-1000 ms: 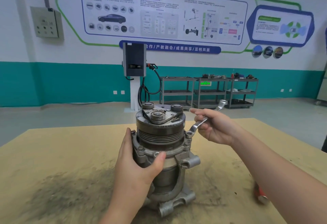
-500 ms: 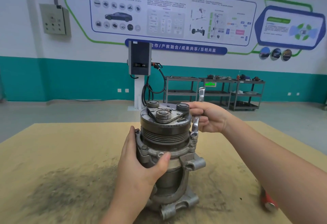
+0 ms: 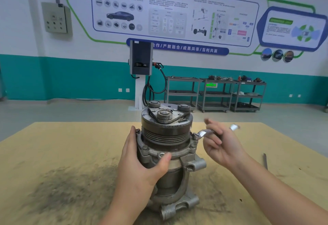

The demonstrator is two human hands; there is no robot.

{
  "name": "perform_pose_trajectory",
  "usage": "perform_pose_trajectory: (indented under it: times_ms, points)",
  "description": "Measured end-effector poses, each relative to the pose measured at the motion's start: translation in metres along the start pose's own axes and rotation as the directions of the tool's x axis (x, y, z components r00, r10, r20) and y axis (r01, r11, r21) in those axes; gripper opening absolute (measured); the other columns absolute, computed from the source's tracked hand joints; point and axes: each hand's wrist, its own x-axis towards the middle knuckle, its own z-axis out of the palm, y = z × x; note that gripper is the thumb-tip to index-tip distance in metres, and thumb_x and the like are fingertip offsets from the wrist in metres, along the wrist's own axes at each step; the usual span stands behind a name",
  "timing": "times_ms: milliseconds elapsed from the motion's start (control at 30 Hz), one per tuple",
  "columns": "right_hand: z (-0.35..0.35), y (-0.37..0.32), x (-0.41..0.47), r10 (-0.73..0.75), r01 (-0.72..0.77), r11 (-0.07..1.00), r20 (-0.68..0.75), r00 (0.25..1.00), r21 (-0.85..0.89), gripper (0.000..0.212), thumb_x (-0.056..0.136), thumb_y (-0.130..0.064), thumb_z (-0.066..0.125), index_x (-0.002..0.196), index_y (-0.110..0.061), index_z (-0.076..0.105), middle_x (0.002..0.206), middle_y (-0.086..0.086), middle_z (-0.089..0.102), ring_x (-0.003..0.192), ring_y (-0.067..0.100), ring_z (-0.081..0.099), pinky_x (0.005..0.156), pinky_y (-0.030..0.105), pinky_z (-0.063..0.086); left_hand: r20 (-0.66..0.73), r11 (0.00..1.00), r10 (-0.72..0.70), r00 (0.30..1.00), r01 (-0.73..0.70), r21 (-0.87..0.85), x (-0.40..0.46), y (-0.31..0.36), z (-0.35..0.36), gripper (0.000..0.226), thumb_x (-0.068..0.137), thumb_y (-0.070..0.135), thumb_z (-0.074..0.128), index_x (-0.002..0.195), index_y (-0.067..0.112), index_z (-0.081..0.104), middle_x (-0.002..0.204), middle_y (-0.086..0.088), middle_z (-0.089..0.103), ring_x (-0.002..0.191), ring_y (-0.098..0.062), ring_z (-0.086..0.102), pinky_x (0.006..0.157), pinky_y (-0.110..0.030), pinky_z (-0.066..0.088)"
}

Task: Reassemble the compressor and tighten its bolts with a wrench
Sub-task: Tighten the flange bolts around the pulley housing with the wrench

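On the tan worktable [image 3: 53, 153] the compressor [image 3: 166, 146] stands upright, already put together, pulley and clutch plate on top. Judging by the wrench [image 3: 204, 133] seated on a flange bolt [image 3: 194, 135] at its right side, tightening is under way, with the other flange bolts probably left to do. The left hand [image 3: 142, 160] grips the housing, thumb across the front. The right hand [image 3: 223, 144] holds the blurred wrench handle loosely, fingers half uncurled. Across the floor behind stand shelf carts [image 3: 214, 95].

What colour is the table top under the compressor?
Tan, with a dark grey smudge at front left of the table; the head view, the only one, shows it.
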Motion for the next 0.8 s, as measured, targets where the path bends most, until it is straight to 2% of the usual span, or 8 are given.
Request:
perform_pose_trajectory:
  times_ms: [100,267,367,467,567,633,700,800]
  points:
    - [-0.002,0.006,-0.029,-0.15,0.147,0.988,-0.102,0.983,-0.036,0.012,0.082,-0.013,0.052,0.093,-0.015,0.049,0.045,-0.006,0.033,0.033,0.003,0.019,0.03,0.015,0.018,-0.012,1.0,-0.002,1.0,0.002,-0.002,0.0,0.001,0.0,0.121,0.047,0.073,0.068,0.153,0.042,0.018,0.148,0.029,0.034,0.136,0.004,0.036,0.115,-0.034,0.035]
    - [0.021,-0.008,-0.045,-0.347,0.297,0.88,-0.074,0.935,-0.371,0.01,0.099,-0.015,0.043,0.098,-0.012,0.053,0.048,-0.004,0.037,0.031,0.007,0.028,0.029,0.017,0.024,0.003,1.0,-0.01,1.0,0.01,0.008,-0.001,0.0,-0.001,0.122,0.048,0.075,0.068,0.154,0.041,0.017,0.15,0.026,0.035,0.138,0.001,0.035,0.116,-0.038,0.034]
    - [0.035,-0.017,-0.034,-0.311,0.252,0.859,-0.062,0.949,-0.445,0.011,0.1,-0.019,0.045,0.097,-0.013,0.054,0.048,-0.004,0.038,0.031,0.007,0.028,0.029,0.017,0.024,0.002,1.0,-0.011,1.0,0.011,-0.008,0.0,0.002,-0.001,0.123,0.047,0.073,0.068,0.154,0.041,0.017,0.151,0.026,0.034,0.138,0.0,0.035,0.117,-0.038,0.034]
    - [0.042,-0.02,-0.019,-0.19,0.132,0.893,-0.095,0.977,-0.431,0.012,0.099,-0.018,0.046,0.098,-0.011,0.056,0.045,-0.006,0.036,0.028,0.006,0.027,0.027,0.016,0.023,-0.004,1.0,-0.01,1.0,0.01,-0.022,0.0,0.001,-0.002,0.119,0.053,0.067,0.074,0.154,0.039,0.017,0.151,0.022,0.037,0.136,-0.002,0.039,0.115,-0.038,0.036]
    - [0.043,-0.02,-0.007,-0.103,0.056,0.917,-0.099,0.99,-0.396,0.013,0.099,-0.015,0.045,0.099,-0.009,0.056,0.043,-0.006,0.034,0.026,0.005,0.025,0.026,0.015,0.021,-0.013,1.0,-0.009,1.0,0.009,-0.017,0.003,-0.004,-0.003,0.112,0.057,0.05,0.079,0.154,0.037,0.023,0.142,0.024,0.046,0.121,0.009,0.049,0.102,-0.018,0.038]
    - [0.04,-0.016,-0.005,-0.107,0.067,0.928,-0.091,0.99,-0.368,0.014,0.099,-0.015,0.044,0.096,-0.009,0.057,0.042,-0.006,0.033,0.026,0.005,0.025,0.026,0.016,0.021,-0.003,1.0,-0.013,1.0,0.013,-0.01,0.006,-0.008,-0.004,0.106,0.062,0.037,0.082,0.153,0.036,0.028,0.136,0.026,0.051,0.115,0.011,0.052,0.095,-0.013,0.037]
    - [0.033,-0.007,-0.007,-0.219,0.185,0.931,-0.077,0.973,-0.315,0.015,0.099,-0.015,0.044,0.09,-0.01,0.056,0.041,-0.005,0.032,0.028,0.007,0.025,0.028,0.018,0.021,0.003,1.0,-0.008,1.0,0.008,-0.013,0.009,-0.012,-0.005,0.103,0.064,0.027,0.087,0.151,0.034,0.032,0.133,0.024,0.054,0.119,0.002,0.055,0.094,-0.013,0.037]
    - [0.024,0.008,-0.017,-0.5,0.465,0.852,-0.107,0.86,-0.242,0.019,0.098,-0.013,0.043,0.082,-0.013,0.053,0.042,-0.003,0.033,0.034,0.013,0.027,0.037,0.022,0.022,0.011,1.0,0.0,1.0,0.0,-0.019,0.012,-0.012,-0.005,0.109,0.053,0.039,0.08,0.15,0.035,0.032,0.133,0.022,0.055,0.122,-0.001,0.053,0.085,-0.008,0.039]
